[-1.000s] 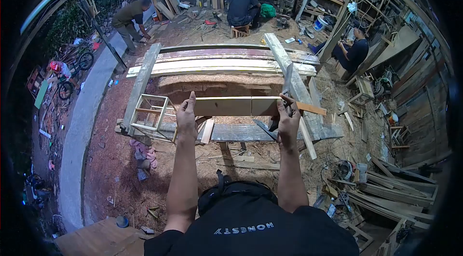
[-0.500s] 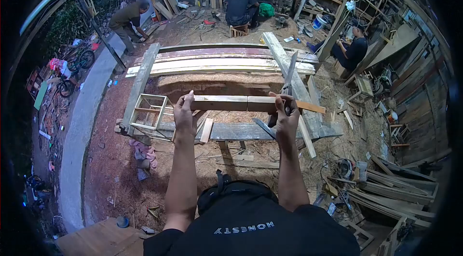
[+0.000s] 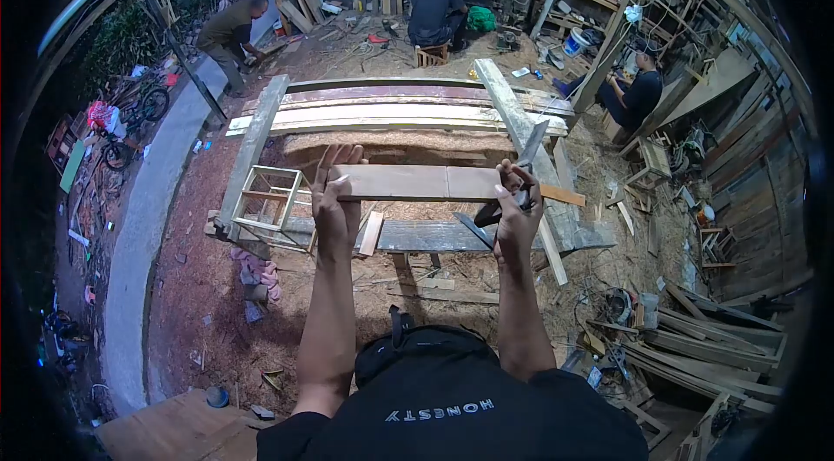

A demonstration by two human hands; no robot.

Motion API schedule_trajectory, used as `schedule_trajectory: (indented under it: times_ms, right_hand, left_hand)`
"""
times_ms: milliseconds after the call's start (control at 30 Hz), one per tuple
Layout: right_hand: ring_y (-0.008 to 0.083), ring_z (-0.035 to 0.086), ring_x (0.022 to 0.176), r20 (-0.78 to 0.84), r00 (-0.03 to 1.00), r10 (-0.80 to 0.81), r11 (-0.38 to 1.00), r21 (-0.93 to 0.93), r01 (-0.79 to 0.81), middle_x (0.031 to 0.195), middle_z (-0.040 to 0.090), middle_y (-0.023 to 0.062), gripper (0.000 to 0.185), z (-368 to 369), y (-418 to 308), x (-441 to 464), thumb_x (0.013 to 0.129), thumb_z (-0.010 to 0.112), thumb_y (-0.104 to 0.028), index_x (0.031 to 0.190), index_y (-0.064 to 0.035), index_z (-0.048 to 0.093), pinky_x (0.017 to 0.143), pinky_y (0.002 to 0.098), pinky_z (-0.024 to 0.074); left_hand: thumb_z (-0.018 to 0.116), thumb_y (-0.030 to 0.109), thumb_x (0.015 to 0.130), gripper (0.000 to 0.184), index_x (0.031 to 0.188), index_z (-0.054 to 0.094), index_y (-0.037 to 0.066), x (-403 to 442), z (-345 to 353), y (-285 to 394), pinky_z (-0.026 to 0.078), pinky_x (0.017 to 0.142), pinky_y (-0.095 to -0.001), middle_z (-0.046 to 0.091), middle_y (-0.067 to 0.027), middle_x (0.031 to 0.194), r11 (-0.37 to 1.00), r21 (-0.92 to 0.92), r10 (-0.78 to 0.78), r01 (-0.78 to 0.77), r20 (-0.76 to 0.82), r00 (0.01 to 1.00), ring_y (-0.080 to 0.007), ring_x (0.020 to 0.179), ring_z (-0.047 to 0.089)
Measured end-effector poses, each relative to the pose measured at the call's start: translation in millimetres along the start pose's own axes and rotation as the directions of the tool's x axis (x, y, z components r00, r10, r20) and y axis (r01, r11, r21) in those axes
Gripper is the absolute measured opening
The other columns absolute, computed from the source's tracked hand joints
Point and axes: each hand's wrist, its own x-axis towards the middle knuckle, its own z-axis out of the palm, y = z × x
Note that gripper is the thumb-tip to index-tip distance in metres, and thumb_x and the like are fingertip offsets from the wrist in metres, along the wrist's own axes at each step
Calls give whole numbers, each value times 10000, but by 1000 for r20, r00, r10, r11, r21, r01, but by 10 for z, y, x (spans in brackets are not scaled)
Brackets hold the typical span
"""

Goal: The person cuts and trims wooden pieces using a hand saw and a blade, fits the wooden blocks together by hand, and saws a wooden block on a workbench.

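Observation:
A short wooden board point(image 3: 408, 182) with a thin line across it is held up level between both hands, over the near side of the wooden frame bench. At its left end my left hand point(image 3: 337, 192) grips it, thumb on the near face and fingers raised behind. My right hand point(image 3: 516, 200) closes around the right end and also holds a metal-bladed tool point(image 3: 533, 141), whose blade points up and away. The tool's handle is mostly hidden by the fingers.
Long planks point(image 3: 382, 118) lie across the bench's far side. A small wooden frame point(image 3: 268, 198) stands at its left corner, near a dark plank point(image 3: 426, 236). Three other people are farther off: one bending point(image 3: 228, 33), one seated point(image 3: 436, 11), one at right point(image 3: 641, 89). Scrap wood point(image 3: 712, 344) lies lower right.
The board has been turned so its broad face shows again. My left fingers have lifted and spread behind it, and the blade in my right hand has tilted to the right.

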Motion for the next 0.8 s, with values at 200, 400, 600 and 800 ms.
schedule_trajectory:
  times_ms: [200,400,600,800]
  right_hand:
    - [240,612,1268,-69,993,-95,995,23,97,1359,628,173,389,34,-57,-11,906,557,159,1262,5,589,1130,358,431]
    - [172,666,1000,-51,977,205,973,114,-198,1157,665,77,319,6,-151,-39,939,651,44,1247,-33,627,876,280,540]
    - [150,663,928,-29,972,235,959,173,-226,1073,670,59,261,57,-158,-109,968,667,0,1225,-48,663,827,293,561]
    - [148,659,951,-34,973,226,961,168,-218,1097,686,77,274,-9,-57,-77,976,657,3,1248,-35,663,851,289,550]
  left_hand:
    - [478,0,1042,441,1477,418,-30,-18,8,4,469,1172,-438,542,-230,1437,990,131,-53,53,-10,999,-345,1368,530]
    - [483,55,1067,422,1476,410,-22,-41,-3,-18,514,1133,-425,583,-236,1382,999,29,-19,21,-62,998,-349,1334,565]
    - [510,275,1084,436,1382,480,-41,-58,-175,49,597,986,-419,639,-237,1271,969,144,-190,203,-97,977,-319,1164,672]
    - [520,442,1070,520,1243,594,-42,-120,-268,-12,639,778,-386,687,-159,1059,898,336,-223,283,-207,953,-243,927,721]
